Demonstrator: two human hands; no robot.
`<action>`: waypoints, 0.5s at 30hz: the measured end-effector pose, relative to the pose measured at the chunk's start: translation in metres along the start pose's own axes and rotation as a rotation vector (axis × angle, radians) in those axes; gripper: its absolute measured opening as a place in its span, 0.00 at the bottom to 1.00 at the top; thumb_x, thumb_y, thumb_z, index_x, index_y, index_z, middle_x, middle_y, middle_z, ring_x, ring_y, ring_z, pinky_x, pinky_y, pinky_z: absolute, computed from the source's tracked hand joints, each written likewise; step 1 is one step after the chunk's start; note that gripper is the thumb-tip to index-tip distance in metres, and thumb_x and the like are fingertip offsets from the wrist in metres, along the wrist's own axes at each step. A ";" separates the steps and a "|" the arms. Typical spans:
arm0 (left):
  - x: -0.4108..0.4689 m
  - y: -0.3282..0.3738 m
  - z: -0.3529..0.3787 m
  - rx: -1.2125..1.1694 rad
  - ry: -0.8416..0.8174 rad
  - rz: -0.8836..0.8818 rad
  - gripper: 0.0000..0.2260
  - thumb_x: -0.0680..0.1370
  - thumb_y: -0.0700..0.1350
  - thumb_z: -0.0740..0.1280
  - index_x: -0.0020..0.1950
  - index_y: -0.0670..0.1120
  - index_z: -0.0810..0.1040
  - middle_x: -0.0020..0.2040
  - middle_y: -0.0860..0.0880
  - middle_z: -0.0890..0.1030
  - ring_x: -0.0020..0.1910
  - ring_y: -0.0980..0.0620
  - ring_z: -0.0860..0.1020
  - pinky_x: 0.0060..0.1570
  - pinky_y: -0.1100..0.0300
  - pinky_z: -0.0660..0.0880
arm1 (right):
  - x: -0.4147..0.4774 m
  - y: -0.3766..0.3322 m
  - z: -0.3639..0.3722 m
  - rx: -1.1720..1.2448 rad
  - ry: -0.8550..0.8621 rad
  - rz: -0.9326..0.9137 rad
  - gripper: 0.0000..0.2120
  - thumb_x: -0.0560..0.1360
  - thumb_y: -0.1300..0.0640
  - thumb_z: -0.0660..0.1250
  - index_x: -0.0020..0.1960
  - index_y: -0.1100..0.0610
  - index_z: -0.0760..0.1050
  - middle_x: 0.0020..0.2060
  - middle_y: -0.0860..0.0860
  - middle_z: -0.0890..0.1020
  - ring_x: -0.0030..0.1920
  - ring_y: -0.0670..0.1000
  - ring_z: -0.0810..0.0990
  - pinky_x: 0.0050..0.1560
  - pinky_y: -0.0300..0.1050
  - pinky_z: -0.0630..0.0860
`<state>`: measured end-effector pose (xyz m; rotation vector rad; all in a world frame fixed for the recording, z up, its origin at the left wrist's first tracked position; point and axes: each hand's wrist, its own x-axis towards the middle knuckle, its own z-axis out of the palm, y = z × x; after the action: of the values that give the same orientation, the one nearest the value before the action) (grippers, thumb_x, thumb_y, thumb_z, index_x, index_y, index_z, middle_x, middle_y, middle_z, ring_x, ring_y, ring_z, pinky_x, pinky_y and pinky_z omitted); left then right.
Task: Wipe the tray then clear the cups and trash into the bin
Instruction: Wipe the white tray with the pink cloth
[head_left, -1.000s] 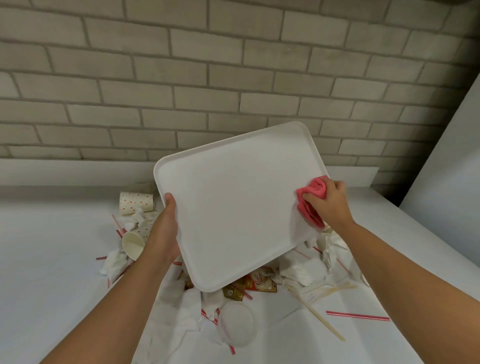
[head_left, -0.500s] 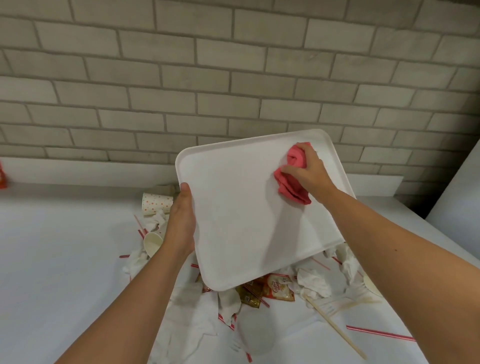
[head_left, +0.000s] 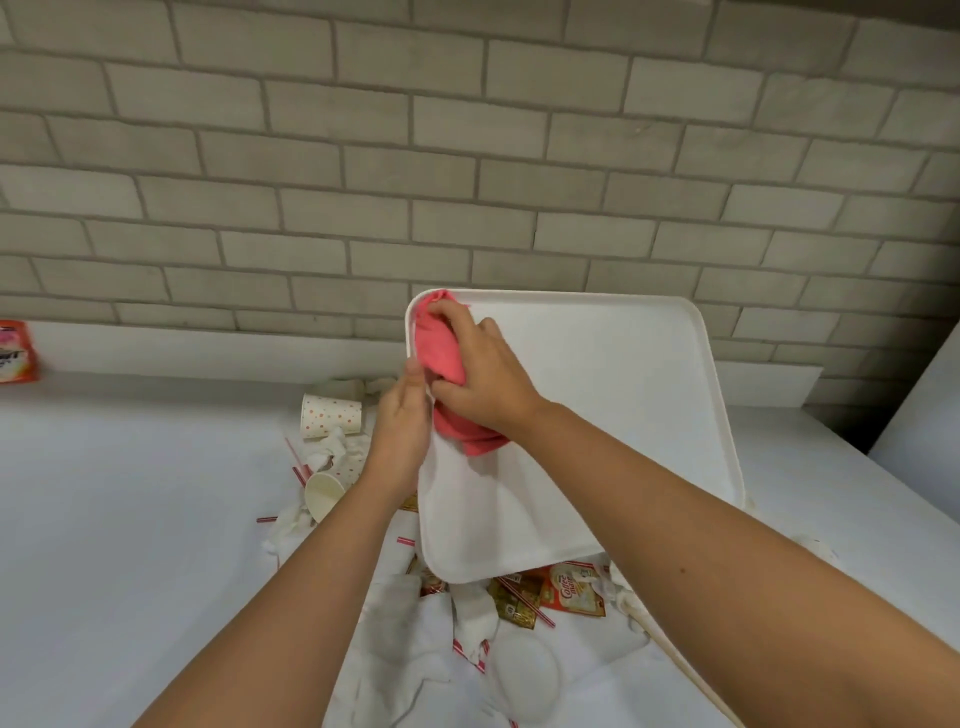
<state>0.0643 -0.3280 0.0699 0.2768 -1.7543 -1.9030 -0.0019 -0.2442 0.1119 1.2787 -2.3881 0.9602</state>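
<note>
We log one tray (head_left: 597, 441), held tilted above the littered counter (head_left: 130, 519). The one pink cloth (head_left: 441, 353) has moved from the tray's upper middle to its top-left corner. The right hand (head_left: 478, 369) has its fingers curled round the cloth, and the left hand (head_left: 400, 431) grips the tray's left rim. Two cups lie to the left: a dotted cup (head_left: 332, 415) and a nearer cup (head_left: 324, 493).

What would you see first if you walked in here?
The bright pink cloth, which the right hand presses into the top left corner of a big white tray. The left hand grips the tray's left edge, above a mess of napkins, straws and spotted paper cups.
</note>
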 end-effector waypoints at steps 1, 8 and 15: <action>-0.001 0.000 0.000 0.002 -0.001 0.028 0.17 0.81 0.58 0.49 0.46 0.56 0.75 0.45 0.50 0.81 0.47 0.54 0.80 0.49 0.60 0.78 | 0.001 -0.003 0.003 0.006 -0.023 -0.012 0.34 0.66 0.55 0.64 0.72 0.52 0.60 0.60 0.53 0.74 0.47 0.53 0.67 0.47 0.46 0.69; 0.004 -0.002 -0.006 -0.010 0.057 0.063 0.19 0.81 0.58 0.49 0.52 0.54 0.78 0.51 0.48 0.82 0.53 0.52 0.80 0.58 0.55 0.76 | -0.013 -0.003 0.009 0.027 -0.150 -0.162 0.35 0.64 0.58 0.62 0.72 0.61 0.64 0.69 0.56 0.70 0.68 0.55 0.68 0.64 0.40 0.59; 0.010 -0.002 -0.009 -0.053 0.161 0.001 0.20 0.83 0.52 0.51 0.46 0.44 0.79 0.43 0.47 0.82 0.45 0.50 0.81 0.48 0.58 0.77 | -0.050 0.000 0.019 -0.087 -0.278 -0.169 0.27 0.70 0.52 0.60 0.68 0.59 0.71 0.67 0.54 0.72 0.63 0.56 0.71 0.63 0.46 0.66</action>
<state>0.0603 -0.3405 0.0687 0.3978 -1.5959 -1.8685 0.0283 -0.2250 0.0723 1.6418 -2.4378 0.6602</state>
